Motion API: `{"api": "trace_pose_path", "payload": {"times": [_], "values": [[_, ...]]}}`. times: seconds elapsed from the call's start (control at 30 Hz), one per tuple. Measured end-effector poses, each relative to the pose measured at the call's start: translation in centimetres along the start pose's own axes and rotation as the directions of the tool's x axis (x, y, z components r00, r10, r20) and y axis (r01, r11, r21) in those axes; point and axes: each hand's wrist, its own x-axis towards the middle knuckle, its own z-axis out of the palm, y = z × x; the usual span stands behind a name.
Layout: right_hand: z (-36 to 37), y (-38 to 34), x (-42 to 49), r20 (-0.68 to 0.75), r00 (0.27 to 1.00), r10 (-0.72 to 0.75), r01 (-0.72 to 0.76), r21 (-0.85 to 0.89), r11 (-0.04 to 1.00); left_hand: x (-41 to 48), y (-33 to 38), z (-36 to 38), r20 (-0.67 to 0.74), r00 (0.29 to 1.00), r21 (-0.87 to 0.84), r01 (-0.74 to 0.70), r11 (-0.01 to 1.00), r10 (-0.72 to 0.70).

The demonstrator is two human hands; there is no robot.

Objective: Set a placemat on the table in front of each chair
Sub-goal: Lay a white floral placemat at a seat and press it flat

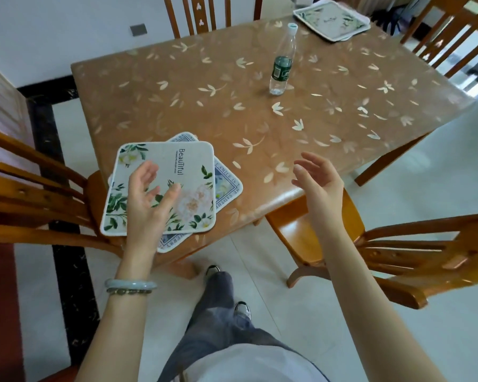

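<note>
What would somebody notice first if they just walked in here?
Probably the flowery placemat at the table's near left corner, lying on a blue placemat, with the open left hand above it. Next, the water bottle standing mid-table.

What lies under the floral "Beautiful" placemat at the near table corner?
Under the floral placemat lies a blue-bordered placemat, rotated, with only its corners and lettered border showing. Its centre is covered, as is whatever might lie beneath.

Above the near corner of the leaf-patterned brown table (260,133), the left hand (146,199) hovers open over a white floral placemat (174,166) stacked on a seemingly blue-bordered placemat (226,186), while the right hand (318,183) hangs open beside a clear plastic bottle (282,64).
</note>
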Motion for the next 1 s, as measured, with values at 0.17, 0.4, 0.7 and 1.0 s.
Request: {"api": "trace_pose_path", "payload": {"times": [0.17,0.4,0.7,1.0], "values": [[2.6,-0.2,3.7,-0.039,0.999,0.005,-0.004,0.008,1.000,5.6,-0.3,0.0,0.004,1.000,-0.003,-0.005,1.000,0.005],[6.8,-0.4,7.6,-0.036,0.999,0.008,-0.007,0.045,0.999,11.1,-0.6,-0.6,-0.001,1.000,0.013,-0.015,1.000,0.015],[10.7,0.5,11.4,0.085,0.995,0.060,-0.064,0.042,0.997,13.6,-1.5,-1.2,-0.089,0.994,0.063,0.071,0.995,-0.065],[14.5,3.2,12.7,0.241,0.961,0.135,-0.140,0.006,0.990,14.4,-4.9,-2.3,-0.147,0.979,0.061,0.149,0.987,-0.139]]}}
